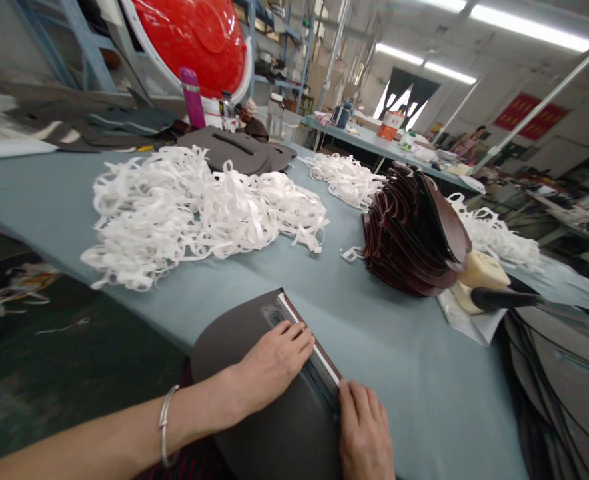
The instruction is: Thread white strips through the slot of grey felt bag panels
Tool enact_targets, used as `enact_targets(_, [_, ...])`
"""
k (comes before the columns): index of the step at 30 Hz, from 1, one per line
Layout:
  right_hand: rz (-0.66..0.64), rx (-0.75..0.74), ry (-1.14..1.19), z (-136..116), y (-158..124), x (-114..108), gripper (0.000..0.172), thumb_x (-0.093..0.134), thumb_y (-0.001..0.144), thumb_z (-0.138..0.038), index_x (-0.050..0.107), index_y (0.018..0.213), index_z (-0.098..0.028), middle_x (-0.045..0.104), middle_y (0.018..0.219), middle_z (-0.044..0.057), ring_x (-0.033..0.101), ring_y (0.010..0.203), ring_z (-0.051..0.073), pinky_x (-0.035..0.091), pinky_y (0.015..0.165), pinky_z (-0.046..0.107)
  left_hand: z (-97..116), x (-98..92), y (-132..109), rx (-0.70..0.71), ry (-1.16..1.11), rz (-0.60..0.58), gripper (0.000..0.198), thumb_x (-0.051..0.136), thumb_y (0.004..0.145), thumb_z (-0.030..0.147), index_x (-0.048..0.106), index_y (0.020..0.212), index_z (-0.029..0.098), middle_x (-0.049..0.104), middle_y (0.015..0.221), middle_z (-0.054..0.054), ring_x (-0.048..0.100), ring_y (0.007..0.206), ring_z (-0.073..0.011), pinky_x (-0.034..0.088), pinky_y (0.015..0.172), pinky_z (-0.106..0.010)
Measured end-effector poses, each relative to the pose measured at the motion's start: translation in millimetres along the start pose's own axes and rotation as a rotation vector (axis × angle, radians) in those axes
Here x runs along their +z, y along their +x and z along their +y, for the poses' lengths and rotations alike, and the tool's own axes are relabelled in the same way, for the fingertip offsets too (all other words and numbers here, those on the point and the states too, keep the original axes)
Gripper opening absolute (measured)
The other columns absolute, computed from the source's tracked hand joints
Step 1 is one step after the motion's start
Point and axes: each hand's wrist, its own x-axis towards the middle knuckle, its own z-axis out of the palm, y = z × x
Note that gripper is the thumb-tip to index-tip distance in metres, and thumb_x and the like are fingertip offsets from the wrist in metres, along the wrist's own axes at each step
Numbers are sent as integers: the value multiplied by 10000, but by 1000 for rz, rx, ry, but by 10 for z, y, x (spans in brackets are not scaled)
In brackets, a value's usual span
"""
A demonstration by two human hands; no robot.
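Note:
A dark grey rounded panel (pixel 239 333) lies at the table's near edge, partly over my lap. Along its straight side runs a white strip (pixel 327 364) beside a narrow brown edge. My left hand (pixel 279 353) rests on the panel with its fingers bent together over the strip's middle. At the strip's lower end my right hand (pixel 364 427) has its fingers closed on the panel's edge, the thumb hidden. A shiny dark patch shows on the panel near the strip.
Heaps of white strips (pixel 224 207) cover the table's (pixel 424 373) far side. A stack of dark red pieces (pixel 409 233) stands right of centre, near a cream block (pixel 484 270) and a black-handled tool (pixel 507 299). Grey panels (pixel 564 380) lie at the right. A purple bottle (pixel 192 98) stands behind.

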Motion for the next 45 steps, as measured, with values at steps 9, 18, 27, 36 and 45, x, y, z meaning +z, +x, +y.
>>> enact_targets(9, [263,156,6,-74,-189,213,108,507,912,-171,613,928,-169,608,763,74,539,738,219,380,652,341,234,168,-91,-56,98,45,357,423,923,164,484,1274,159,540,1313,-104,476,1226,-264,387,979,-403])
enact_targets(18, [74,87,-70,166,180,86,115,534,910,-235,605,831,-194,536,691,35,465,692,209,337,667,347,100,258,62,-162,54,82,395,379,921,149,453,1309,140,524,1330,-111,450,1244,-252,329,1026,-434])
enact_targets(27, [-2,95,-68,314,538,91,276,436,951,-237,536,694,-221,484,672,22,417,706,211,314,726,360,-457,93,-102,-286,-64,204,344,461,880,129,574,1197,200,571,1206,-92,459,1188,-252,330,1031,-450])
enact_targets(36, [19,97,-75,310,514,128,289,431,953,-268,518,682,-218,465,674,24,412,715,213,320,723,356,-735,68,-266,-289,-26,223,354,437,900,132,558,1228,190,565,1175,-111,517,1093,-225,443,937,-406])
enact_targets(45, [34,90,-64,293,520,120,308,408,962,-275,517,680,-215,463,671,25,409,706,207,319,702,344,-790,24,-204,-298,-13,144,383,418,894,101,523,1257,169,562,1158,-103,504,1061,-216,435,925,-380])
